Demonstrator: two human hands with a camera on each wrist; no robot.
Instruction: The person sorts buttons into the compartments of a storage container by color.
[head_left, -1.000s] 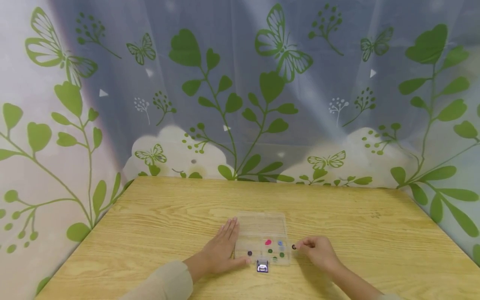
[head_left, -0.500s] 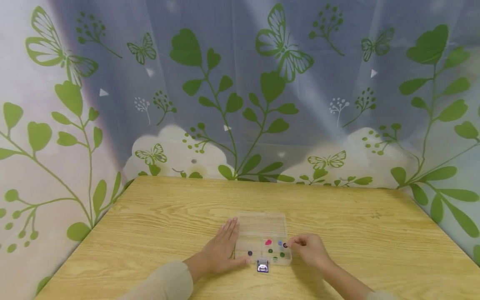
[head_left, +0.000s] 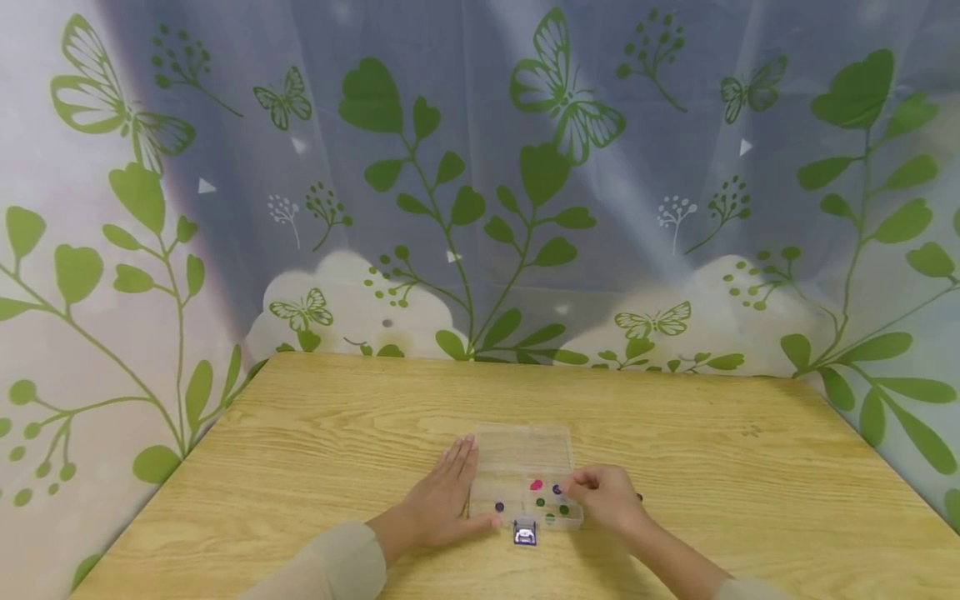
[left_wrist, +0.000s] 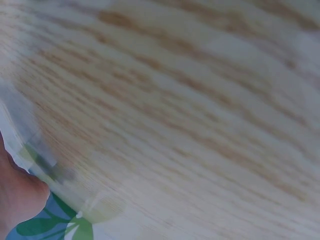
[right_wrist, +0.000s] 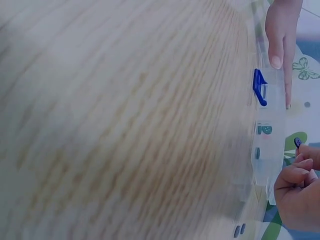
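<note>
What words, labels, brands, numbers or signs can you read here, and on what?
None readable in any view.
Clear box: no legible lettering.
Blue-purple clasp: pale patch, too small to tell if it is text.
Buttons: too small to read any marking.
Tabletop: faint marks at right, too blurred to make out.
Curtain: printed pictures, no legible words.

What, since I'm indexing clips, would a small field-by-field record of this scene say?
Box: clear, on the table
Lid: open
Clasp: at the box's front
Left hand: at the box's left side
Right hand: pinches a dark button over the box
In box: pink piece, green buttons, another dark button at left
Loose buttons: two, on the table, right of the box
Backdrop: leaf and butterfly print
</note>
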